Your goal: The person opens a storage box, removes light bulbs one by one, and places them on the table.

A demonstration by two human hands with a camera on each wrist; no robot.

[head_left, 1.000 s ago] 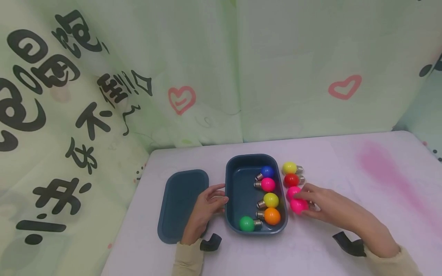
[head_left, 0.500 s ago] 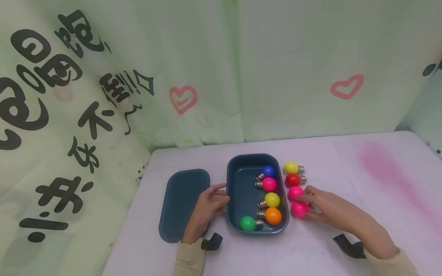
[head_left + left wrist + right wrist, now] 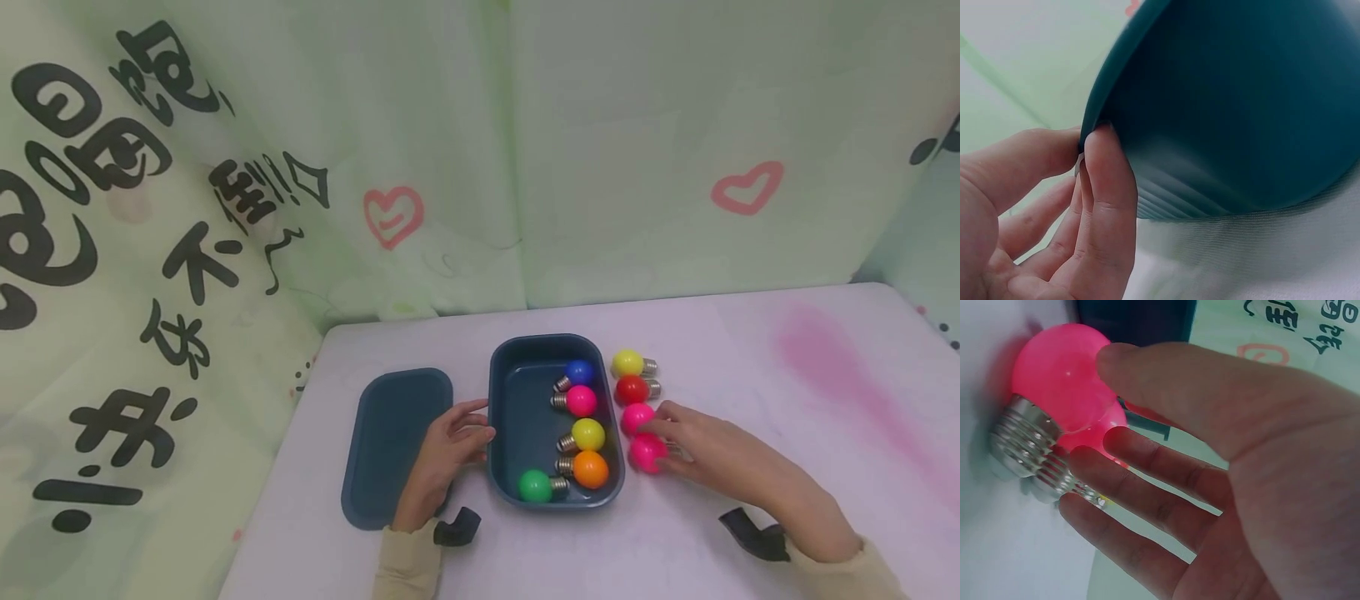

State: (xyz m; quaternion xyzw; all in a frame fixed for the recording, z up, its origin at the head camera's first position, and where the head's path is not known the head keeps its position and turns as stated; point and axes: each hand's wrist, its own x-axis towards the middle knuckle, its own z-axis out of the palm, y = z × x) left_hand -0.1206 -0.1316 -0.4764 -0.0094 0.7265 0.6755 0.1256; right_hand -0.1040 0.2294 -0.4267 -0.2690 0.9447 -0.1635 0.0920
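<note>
My left hand (image 3: 444,457) is at the left side of the dark blue plastic box (image 3: 525,417); in the left wrist view its thumb and a finger pinch the box's rim. Inside the box lie blue (image 3: 580,372), pink (image 3: 581,401), yellow (image 3: 588,434), orange (image 3: 591,471) and green (image 3: 535,486) light bulbs. To the right of the box, my right hand (image 3: 708,437) holds the nearer pink light bulb (image 3: 647,455) on the table, thumb against its globe in the right wrist view. The index fingertip is hidden there. A second pink bulb (image 3: 636,416) lies just behind it.
Beyond the pink bulbs, a red bulb (image 3: 632,389) and a yellow bulb (image 3: 627,363) continue the row along the box's right wall. A dark blue lid (image 3: 397,417) lies left of the box. A printed curtain (image 3: 637,167) stands behind the table (image 3: 750,350).
The nearer pink bulb has shifted slightly towards me, a little farther from the second pink bulb, with my right hand at it. My left hand stays at the box.
</note>
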